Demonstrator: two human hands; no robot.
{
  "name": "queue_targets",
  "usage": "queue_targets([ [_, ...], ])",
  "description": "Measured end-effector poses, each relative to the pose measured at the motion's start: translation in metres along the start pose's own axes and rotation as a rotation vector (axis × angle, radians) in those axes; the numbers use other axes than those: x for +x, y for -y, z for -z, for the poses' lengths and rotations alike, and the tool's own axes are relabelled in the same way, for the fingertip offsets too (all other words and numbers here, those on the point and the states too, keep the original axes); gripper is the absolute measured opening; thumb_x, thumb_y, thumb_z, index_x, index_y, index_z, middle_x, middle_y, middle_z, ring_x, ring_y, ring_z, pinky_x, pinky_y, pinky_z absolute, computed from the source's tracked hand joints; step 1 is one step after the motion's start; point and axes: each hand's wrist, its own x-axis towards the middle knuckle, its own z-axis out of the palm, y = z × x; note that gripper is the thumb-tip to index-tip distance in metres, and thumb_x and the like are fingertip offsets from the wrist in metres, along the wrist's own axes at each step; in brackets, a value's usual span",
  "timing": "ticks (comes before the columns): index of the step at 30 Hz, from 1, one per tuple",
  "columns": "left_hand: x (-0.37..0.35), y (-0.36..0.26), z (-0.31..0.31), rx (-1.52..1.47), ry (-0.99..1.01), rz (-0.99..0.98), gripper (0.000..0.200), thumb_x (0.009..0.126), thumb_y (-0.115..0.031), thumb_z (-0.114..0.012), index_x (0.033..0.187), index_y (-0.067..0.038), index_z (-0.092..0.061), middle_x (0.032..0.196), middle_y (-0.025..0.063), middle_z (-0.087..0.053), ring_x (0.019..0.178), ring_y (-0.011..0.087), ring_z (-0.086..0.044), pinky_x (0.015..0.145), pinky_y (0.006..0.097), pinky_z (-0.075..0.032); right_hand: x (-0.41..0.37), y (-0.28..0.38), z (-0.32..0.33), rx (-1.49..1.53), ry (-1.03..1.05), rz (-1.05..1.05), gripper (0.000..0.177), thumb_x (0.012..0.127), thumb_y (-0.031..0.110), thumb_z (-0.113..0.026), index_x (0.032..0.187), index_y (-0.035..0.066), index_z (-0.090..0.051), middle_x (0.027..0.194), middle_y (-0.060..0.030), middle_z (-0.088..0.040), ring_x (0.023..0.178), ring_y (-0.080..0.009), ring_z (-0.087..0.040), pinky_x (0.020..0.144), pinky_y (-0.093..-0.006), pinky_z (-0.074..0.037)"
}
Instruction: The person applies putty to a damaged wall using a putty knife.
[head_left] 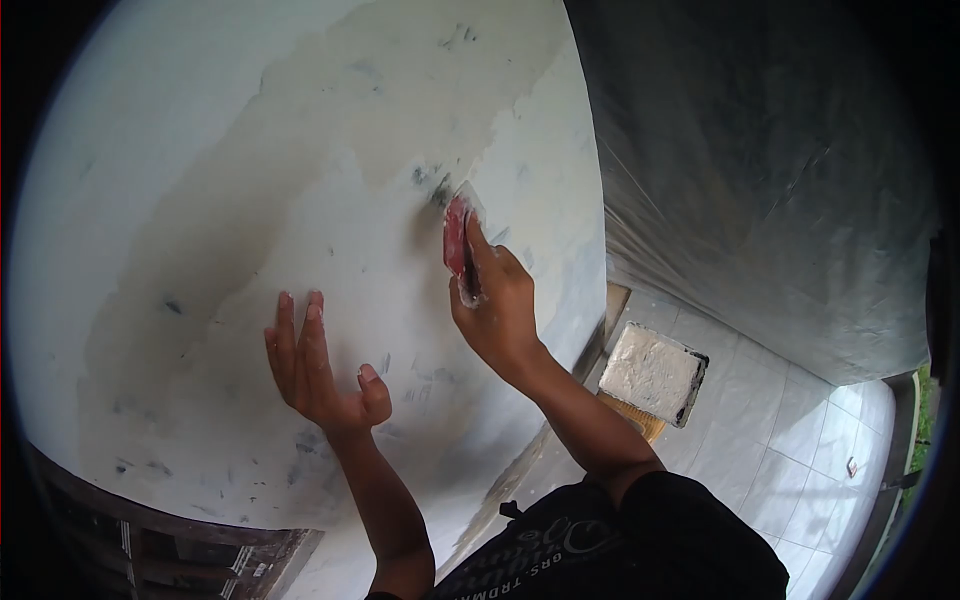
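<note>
My right hand [497, 300] grips a red putty scraper [455, 235] smeared with white paste, its edge up against the wall [350, 240]. Dark smudges show on the wall just above the tool. My left hand [325, 378] is lifted in front of the wall, lower and to the left, fingers stretched out, thumb apart, holding nothing. White residue dots the fingertips of both hands. Broad damp-looking beige patches cross the white wall surface, with scattered grey marks.
A dark-edged square tray of whitish putty [652, 372] stands on the tiled floor [790, 470] at the right, over a yellowish piece [640, 418]. Grey plastic sheeting [740, 180] hangs at the right. A dark wooden frame [170, 550] lies at lower left.
</note>
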Motion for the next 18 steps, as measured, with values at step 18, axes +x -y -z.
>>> queue_targets([
  [18,0.001,0.003,0.0,-0.043,-0.012,-0.027,0.062,0.085,-0.029,-0.044,0.139,0.0,-0.05,0.126,0.019,-0.066,0.132,0.0408,-0.05,0.114,0.0543,-0.026,-0.032,0.023,-0.025,0.076,0.031,0.09,0.078,0.068,-0.008,-0.068,0.141,-0.008,-0.042,0.078,-0.019,-0.06,0.074,-0.0336,-0.06,0.066,-0.0422,-0.051],
])
